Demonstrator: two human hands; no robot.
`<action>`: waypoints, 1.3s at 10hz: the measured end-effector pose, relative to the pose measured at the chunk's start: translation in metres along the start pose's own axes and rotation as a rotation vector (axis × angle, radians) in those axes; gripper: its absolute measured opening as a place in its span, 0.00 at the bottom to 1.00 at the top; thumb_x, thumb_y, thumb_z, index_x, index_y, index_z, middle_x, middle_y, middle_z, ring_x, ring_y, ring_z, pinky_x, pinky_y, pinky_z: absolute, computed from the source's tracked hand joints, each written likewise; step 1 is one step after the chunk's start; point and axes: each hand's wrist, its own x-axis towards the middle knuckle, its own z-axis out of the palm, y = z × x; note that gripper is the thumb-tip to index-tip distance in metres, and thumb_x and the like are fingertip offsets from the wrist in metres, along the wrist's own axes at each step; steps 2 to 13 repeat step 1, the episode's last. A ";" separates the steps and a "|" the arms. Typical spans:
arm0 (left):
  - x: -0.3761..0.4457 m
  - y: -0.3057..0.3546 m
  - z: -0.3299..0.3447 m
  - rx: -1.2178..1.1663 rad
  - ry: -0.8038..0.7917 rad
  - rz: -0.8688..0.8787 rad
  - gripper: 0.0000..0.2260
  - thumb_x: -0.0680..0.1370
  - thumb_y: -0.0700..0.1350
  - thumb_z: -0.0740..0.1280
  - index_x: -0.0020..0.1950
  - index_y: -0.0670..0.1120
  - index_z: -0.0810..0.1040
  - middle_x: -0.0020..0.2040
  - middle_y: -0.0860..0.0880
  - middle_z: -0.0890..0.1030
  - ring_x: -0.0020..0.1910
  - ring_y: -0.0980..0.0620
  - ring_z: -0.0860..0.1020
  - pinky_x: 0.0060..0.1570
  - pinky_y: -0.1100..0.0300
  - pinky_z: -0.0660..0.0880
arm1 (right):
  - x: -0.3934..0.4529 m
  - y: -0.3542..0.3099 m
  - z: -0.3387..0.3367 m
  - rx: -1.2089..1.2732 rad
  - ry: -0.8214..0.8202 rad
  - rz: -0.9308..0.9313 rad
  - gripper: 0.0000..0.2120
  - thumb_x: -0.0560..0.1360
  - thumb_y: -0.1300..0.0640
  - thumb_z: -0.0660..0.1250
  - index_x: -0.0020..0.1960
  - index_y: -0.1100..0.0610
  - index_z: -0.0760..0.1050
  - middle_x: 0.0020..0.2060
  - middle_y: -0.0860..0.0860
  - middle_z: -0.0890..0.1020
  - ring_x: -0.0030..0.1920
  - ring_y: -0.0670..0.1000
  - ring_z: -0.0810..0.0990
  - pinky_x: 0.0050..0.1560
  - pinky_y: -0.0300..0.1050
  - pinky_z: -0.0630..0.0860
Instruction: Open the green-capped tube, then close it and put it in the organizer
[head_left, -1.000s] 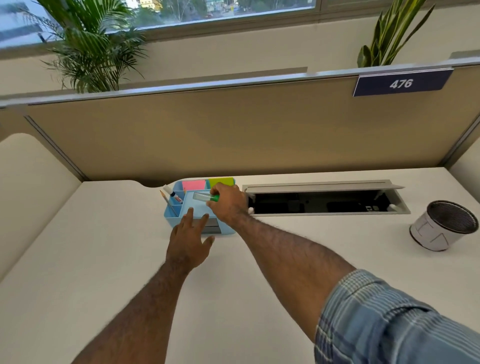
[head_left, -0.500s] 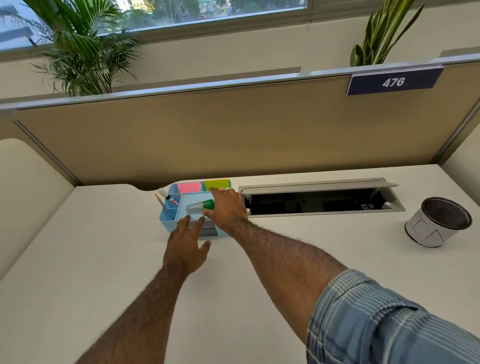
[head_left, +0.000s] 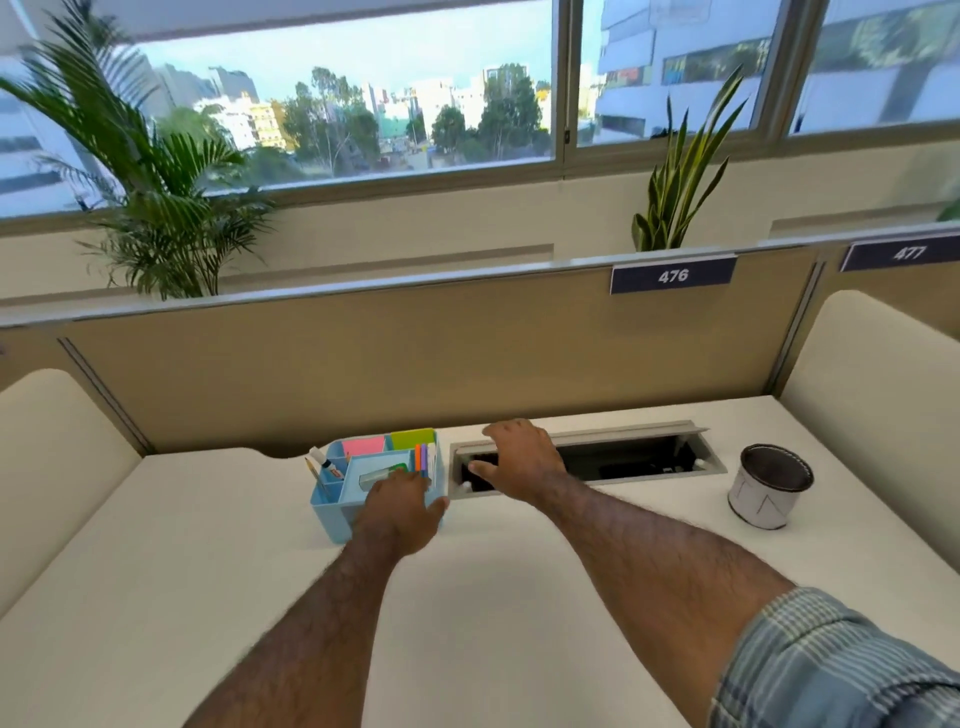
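The clear tube with the green cap (head_left: 383, 474) lies on its side in the large front compartment of the light-blue organizer (head_left: 326, 506), cap to the right. My left hand (head_left: 402, 512) rests flat on the organizer's front right edge, fingers apart, its fingertips just in front of the tube and hiding part of it. My right hand (head_left: 519, 460) hovers to the right of the organizer, over the left end of the desk's cable slot, fingers spread and holding nothing.
The organizer also holds pink and green sticky notes (head_left: 384, 443), coloured markers (head_left: 423, 458), a pencil and a pen. An open cable slot (head_left: 634, 457) runs along the desk's back. A mesh cup (head_left: 769, 486) stands at the right. A beige partition (head_left: 415, 358) walls the desk's far side.
My right hand let go of the tube, leaving it in the organizer, and moved right over the cable slot. My left hand slid onto the organizer's edge. The view tilted upward.
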 end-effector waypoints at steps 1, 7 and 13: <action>-0.005 0.019 -0.031 0.010 0.005 0.041 0.23 0.79 0.58 0.57 0.65 0.45 0.75 0.63 0.43 0.79 0.63 0.43 0.75 0.62 0.52 0.71 | -0.006 0.006 -0.041 -0.068 0.027 0.033 0.30 0.74 0.37 0.62 0.68 0.56 0.70 0.65 0.55 0.76 0.66 0.56 0.72 0.67 0.52 0.68; -0.005 0.019 -0.031 0.010 0.005 0.041 0.23 0.79 0.58 0.57 0.65 0.45 0.75 0.63 0.43 0.79 0.63 0.43 0.75 0.62 0.52 0.71 | -0.006 0.006 -0.041 -0.068 0.027 0.033 0.30 0.74 0.37 0.62 0.68 0.56 0.70 0.65 0.55 0.76 0.66 0.56 0.72 0.67 0.52 0.68; -0.005 0.019 -0.031 0.010 0.005 0.041 0.23 0.79 0.58 0.57 0.65 0.45 0.75 0.63 0.43 0.79 0.63 0.43 0.75 0.62 0.52 0.71 | -0.006 0.006 -0.041 -0.068 0.027 0.033 0.30 0.74 0.37 0.62 0.68 0.56 0.70 0.65 0.55 0.76 0.66 0.56 0.72 0.67 0.52 0.68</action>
